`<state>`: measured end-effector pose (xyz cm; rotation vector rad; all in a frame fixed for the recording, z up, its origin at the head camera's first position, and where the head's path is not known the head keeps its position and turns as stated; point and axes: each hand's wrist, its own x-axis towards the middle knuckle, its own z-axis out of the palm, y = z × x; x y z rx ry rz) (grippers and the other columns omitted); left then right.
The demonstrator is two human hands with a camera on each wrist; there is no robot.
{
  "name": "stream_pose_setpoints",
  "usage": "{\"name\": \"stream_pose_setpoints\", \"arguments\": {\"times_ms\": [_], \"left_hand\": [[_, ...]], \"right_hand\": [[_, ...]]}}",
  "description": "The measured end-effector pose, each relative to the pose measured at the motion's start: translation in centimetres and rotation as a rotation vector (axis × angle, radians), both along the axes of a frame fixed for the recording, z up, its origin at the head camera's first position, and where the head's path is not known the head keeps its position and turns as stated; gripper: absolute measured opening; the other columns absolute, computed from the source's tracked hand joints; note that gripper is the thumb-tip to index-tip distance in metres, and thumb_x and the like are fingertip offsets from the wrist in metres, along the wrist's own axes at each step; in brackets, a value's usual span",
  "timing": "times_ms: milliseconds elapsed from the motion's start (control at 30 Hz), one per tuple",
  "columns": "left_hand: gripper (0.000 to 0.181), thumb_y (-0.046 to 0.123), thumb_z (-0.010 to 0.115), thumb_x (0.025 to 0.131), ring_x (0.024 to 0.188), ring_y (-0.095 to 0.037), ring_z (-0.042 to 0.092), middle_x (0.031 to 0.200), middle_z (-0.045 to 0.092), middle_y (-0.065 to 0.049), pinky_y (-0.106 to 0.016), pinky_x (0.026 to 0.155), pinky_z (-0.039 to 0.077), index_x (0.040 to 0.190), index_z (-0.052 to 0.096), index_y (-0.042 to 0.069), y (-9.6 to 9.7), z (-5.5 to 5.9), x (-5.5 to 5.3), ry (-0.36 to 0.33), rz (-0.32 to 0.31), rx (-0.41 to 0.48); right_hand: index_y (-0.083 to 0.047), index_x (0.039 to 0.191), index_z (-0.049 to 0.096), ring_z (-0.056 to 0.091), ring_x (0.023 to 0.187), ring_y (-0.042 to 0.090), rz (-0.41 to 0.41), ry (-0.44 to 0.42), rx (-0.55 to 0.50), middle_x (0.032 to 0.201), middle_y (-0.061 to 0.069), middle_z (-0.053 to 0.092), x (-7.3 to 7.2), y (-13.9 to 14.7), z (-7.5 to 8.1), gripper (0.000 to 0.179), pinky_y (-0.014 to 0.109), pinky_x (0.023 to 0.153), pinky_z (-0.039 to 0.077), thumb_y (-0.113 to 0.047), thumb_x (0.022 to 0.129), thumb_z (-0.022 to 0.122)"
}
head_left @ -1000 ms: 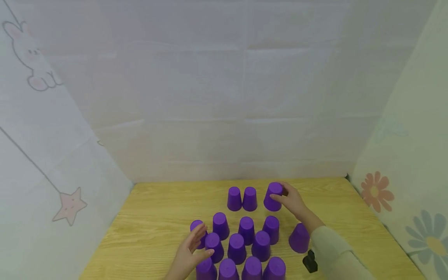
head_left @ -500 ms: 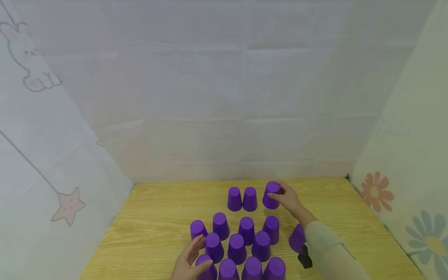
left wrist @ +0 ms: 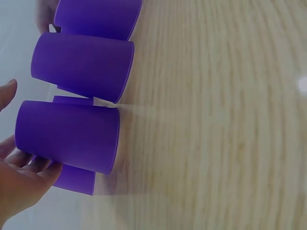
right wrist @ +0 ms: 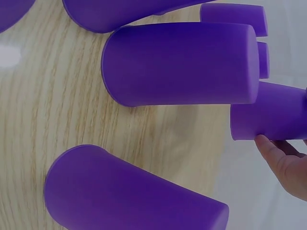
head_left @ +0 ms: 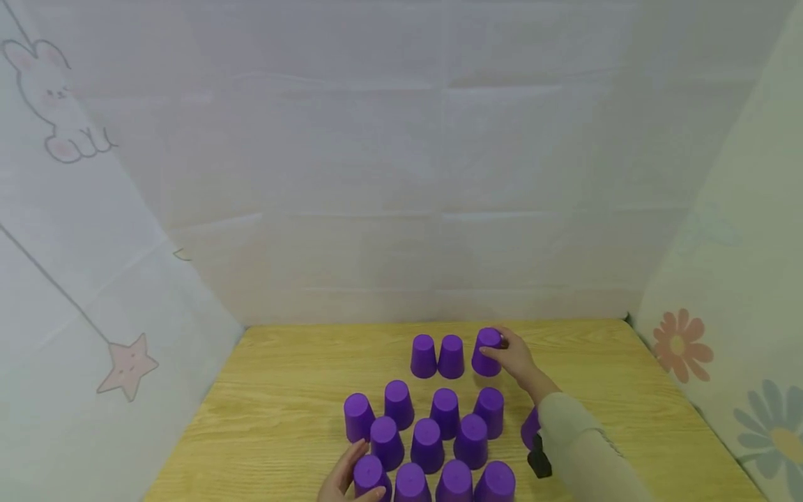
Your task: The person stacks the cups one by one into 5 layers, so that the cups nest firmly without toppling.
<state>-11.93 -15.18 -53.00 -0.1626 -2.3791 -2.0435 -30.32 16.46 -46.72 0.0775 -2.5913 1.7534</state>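
Note:
Upside-down purple cups stand in rows on the table. At the back right, my right hand (head_left: 517, 359) grips a cup (head_left: 486, 357) between thumb and fingers; in the right wrist view this held cup (right wrist: 268, 112) appears beyond a nearer cup (right wrist: 182, 64). My left hand (head_left: 345, 477) is around the front-left cup (head_left: 371, 477), fingers at its left side and thumb in front. In the left wrist view, the fingers (left wrist: 36, 165) are along that cup (left wrist: 69, 136), while the thumb (left wrist: 7, 95) stands apart from it.
Two cups (head_left: 423, 357) stand close together at the back, left of the held one. Several more fill the middle and front rows. A cup (head_left: 530, 428) and a small black object (head_left: 539, 458) are partly behind the right sleeve. Fabric walls surround the wooden table (head_left: 282, 397).
My left hand has come down and nearer, from beside the middle-left cups to around the front-left cup. The right hand, still holding its cup, has shifted slightly left.

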Motion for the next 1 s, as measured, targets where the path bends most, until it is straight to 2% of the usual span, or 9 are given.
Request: {"name": "stream_pose_setpoints", "arguments": {"times_ms": [100, 233, 300, 467, 633, 800, 1000], "left_hand": [[0.070, 0.010, 0.072, 0.068, 0.101, -0.005, 0.046, 0.119, 0.044, -0.026, -0.030, 0.087, 0.035, 0.126, 0.036, -0.007, 0.1, -0.5, 0.0, 0.013, 0.020, -0.035], [0.071, 0.013, 0.073, 0.067, 0.104, -0.014, 0.046, 0.120, 0.044, -0.024, -0.047, 0.089, 0.032, 0.126, 0.037, -0.004, 0.1, -1.1, 0.0, -0.022, 0.038, -0.040], [0.070, 0.013, 0.073, 0.068, 0.104, -0.018, 0.046, 0.120, 0.044, -0.024, -0.050, 0.089, 0.031, 0.126, 0.037, -0.005, 0.0, -1.4, 0.0, -0.037, 0.042, -0.033], [0.067, 0.012, 0.071, 0.069, 0.103, -0.022, 0.046, 0.119, 0.045, -0.023, -0.051, 0.088, 0.031, 0.125, 0.038, -0.006, -0.1, -1.7, 0.2, -0.060, 0.052, -0.013], [0.065, 0.012, 0.070, 0.070, 0.100, -0.027, 0.048, 0.113, 0.049, -0.023, -0.054, 0.086, 0.032, 0.124, 0.039, -0.006, 0.0, -1.8, 0.3, -0.049, 0.057, -0.012], [0.061, 0.010, 0.070, 0.071, 0.097, -0.021, 0.051, 0.112, 0.051, -0.022, -0.050, 0.084, 0.036, 0.122, 0.041, -0.007, 0.0, -2.2, 0.2, -0.016, 0.071, -0.024], [0.064, 0.011, 0.070, 0.070, 0.096, -0.015, 0.051, 0.114, 0.051, -0.019, -0.045, 0.086, 0.036, 0.123, 0.039, -0.007, -0.1, -2.6, 0.1, -0.043, 0.075, -0.009]], "right_hand": [[0.002, 0.120, 0.043, 0.046, 0.102, 0.037, -0.003, -0.005, -0.003, 0.112, 0.024, 0.049, -0.2, 0.0, -0.3, 0.050, 0.047, 0.085, 0.039, -0.012, 0.077, 0.064], [0.001, 0.121, 0.043, 0.044, 0.105, 0.038, -0.009, -0.024, -0.005, 0.114, 0.024, 0.047, -0.5, -0.1, -0.7, 0.050, 0.048, 0.086, 0.037, -0.012, 0.077, 0.064], [0.001, 0.121, 0.042, 0.043, 0.106, 0.039, -0.015, -0.034, -0.002, 0.115, 0.025, 0.047, -0.6, -0.1, -0.9, 0.051, 0.048, 0.087, 0.037, -0.012, 0.077, 0.064], [0.003, 0.121, 0.042, 0.044, 0.104, 0.041, -0.037, -0.055, -0.021, 0.114, 0.027, 0.046, -0.7, -0.2, -1.5, 0.051, 0.049, 0.087, 0.036, -0.011, 0.077, 0.064], [0.003, 0.120, 0.043, 0.044, 0.103, 0.040, -0.052, -0.070, -0.053, 0.114, 0.027, 0.047, -0.9, -0.3, -2.1, 0.050, 0.049, 0.086, 0.036, -0.009, 0.076, 0.064], [0.005, 0.122, 0.040, 0.041, 0.106, 0.042, -0.070, -0.077, -0.047, 0.115, 0.029, 0.044, -1.2, -0.5, -2.5, 0.052, 0.051, 0.088, 0.034, -0.007, 0.076, 0.062], [0.006, 0.123, 0.037, 0.040, 0.105, 0.045, -0.084, -0.096, -0.004, 0.117, 0.032, 0.042, -1.3, -0.6, -3.1, 0.054, 0.052, 0.087, 0.034, -0.006, 0.076, 0.061]]}}
